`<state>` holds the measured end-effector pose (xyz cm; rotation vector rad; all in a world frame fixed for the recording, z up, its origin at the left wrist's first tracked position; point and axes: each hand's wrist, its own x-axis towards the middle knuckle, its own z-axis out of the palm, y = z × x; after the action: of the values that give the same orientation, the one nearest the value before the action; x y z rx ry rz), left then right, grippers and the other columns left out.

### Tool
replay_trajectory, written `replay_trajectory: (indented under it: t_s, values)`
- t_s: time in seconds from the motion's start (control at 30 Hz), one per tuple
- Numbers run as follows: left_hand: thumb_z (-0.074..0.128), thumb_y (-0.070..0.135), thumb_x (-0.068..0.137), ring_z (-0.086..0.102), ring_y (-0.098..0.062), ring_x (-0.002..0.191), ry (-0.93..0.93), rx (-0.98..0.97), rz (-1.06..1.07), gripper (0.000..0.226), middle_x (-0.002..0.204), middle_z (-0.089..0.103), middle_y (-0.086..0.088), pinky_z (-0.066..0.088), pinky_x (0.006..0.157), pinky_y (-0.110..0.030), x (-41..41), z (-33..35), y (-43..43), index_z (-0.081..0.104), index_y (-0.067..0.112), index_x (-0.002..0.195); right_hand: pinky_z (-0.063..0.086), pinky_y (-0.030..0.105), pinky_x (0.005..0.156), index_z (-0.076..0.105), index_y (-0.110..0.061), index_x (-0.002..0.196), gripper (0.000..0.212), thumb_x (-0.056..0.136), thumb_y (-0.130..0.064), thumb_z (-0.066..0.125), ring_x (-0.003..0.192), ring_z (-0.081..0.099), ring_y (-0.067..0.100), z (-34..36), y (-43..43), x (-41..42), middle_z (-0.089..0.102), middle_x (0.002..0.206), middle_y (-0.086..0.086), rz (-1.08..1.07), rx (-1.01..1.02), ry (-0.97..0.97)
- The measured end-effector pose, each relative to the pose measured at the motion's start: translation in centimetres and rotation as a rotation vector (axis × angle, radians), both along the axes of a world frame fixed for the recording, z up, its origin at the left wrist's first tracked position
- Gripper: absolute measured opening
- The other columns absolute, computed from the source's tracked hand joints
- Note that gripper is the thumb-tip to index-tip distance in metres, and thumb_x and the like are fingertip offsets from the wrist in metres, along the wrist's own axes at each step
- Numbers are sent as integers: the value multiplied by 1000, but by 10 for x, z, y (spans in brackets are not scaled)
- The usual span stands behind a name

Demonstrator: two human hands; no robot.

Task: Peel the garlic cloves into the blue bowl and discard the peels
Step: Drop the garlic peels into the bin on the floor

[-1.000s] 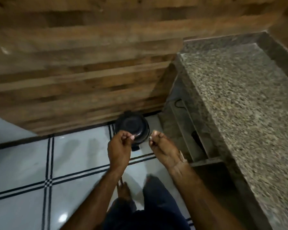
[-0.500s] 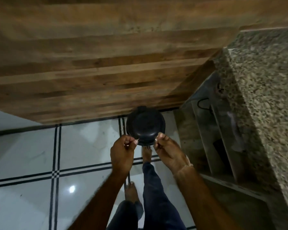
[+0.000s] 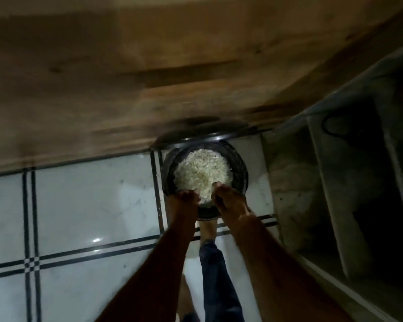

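Note:
A round black pedal bin (image 3: 242, 175) stands on the floor against the wooden wall, its lid (image 3: 203, 132) swung up. A heap of pale garlic peels (image 3: 203, 167) fills it. Both my hands hover over the bin's near rim with fingers bunched. My left hand (image 3: 184, 202) and my right hand (image 3: 229, 201) each seem to pinch small pale peel bits, though blur hides them. The blue bowl and the cloves are out of view.
My bare foot (image 3: 207, 228) is at the bin's base, below my hands. White floor tiles (image 3: 91, 201) with black lines spread to the left. A dark shelf unit (image 3: 349, 194) under a stone counter stands on the right.
The bin lid was closed and is now raised, showing the peels. My foot moved up to the bin's base. Both hands moved forward over the opening, and my view dropped closer.

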<state>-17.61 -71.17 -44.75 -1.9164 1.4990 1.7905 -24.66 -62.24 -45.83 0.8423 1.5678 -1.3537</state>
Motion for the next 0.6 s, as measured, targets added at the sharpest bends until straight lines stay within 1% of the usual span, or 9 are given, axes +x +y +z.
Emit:
replay_trajectory:
  t_s: [0.07, 0.1, 0.13, 0.23, 0.33, 0.4, 0.5, 0.53, 0.6]
  values:
    - [64, 3, 98, 63, -10, 70, 5, 75, 108, 25, 97, 70, -9, 52, 53, -19, -8, -30, -5, 62, 2, 123, 53, 44, 104, 70, 5, 115, 23, 106, 1, 50, 101, 65, 51, -28, -7, -8, 70, 104, 30, -47, 52, -4]
    - [58, -1, 100, 63, -11, 69, -9, 100, 113, 24, 96, 69, -9, 52, 53, -21, -11, -40, -6, 61, -2, 123, 45, 53, 114, 72, 3, 105, 22, 105, 3, 50, 108, 65, 52, -39, -9, -8, 71, 108, 30, -84, 63, -13]
    - [53, -4, 101, 63, -12, 69, -23, 124, 110, 22, 97, 68, -12, 51, 53, -21, -14, -52, -6, 61, -3, 121, 45, 54, 114, 72, 1, 98, 22, 104, 6, 51, 99, 69, 45, -50, -10, -8, 73, 99, 25, -121, 62, -18]
    - [65, -6, 95, 63, -13, 71, -99, 110, 101, 14, 98, 68, -11, 48, 46, -15, -16, -68, -8, 68, 5, 103, 62, 32, 76, 72, 4, 98, 21, 100, 14, 53, 70, 66, 22, -67, -12, -7, 68, 78, 12, -157, 95, -2]
    - [84, 18, 84, 71, -26, 98, -187, 68, 1, 40, 108, 70, -6, 52, 58, -21, -16, -70, -7, 67, 6, 118, 56, 21, 46, 65, -4, 71, 29, 93, 15, 64, 55, 64, 20, -69, -12, -10, 63, 68, 12, -136, 142, 58]
    - [84, 27, 85, 72, -23, 93, -163, 60, -7, 53, 119, 73, -10, 58, 64, -24, -16, -76, -7, 64, 3, 127, 48, 21, 40, 60, -7, 68, 30, 94, 2, 72, 44, 61, 12, -69, -13, -11, 63, 66, 12, -105, 152, 90]
    - [62, 6, 99, 72, -15, 72, -70, 113, 84, 12, 109, 76, -17, 55, 56, -24, -26, -73, -10, 72, 6, 105, 52, 26, 64, 72, -3, 91, 14, 101, -1, 63, 82, 71, 22, -60, -19, -11, 75, 102, 21, -72, 122, 97]
    - [57, 3, 100, 73, -18, 82, -44, 77, 70, 18, 111, 76, -14, 57, 67, -28, -31, -67, -9, 73, 11, 100, 54, 28, 77, 73, 1, 108, 18, 102, 4, 56, 103, 70, 29, -59, -20, -11, 71, 122, 23, -56, 115, 89]
    - [55, 11, 104, 67, -24, 111, 36, 37, -46, 23, 126, 69, -5, 53, 88, -28, -36, -54, -2, 70, 16, 121, 48, 35, 100, 61, -5, 140, 35, 108, -6, 47, 136, 54, 36, -48, -24, -12, 56, 149, 18, 39, 57, 5]
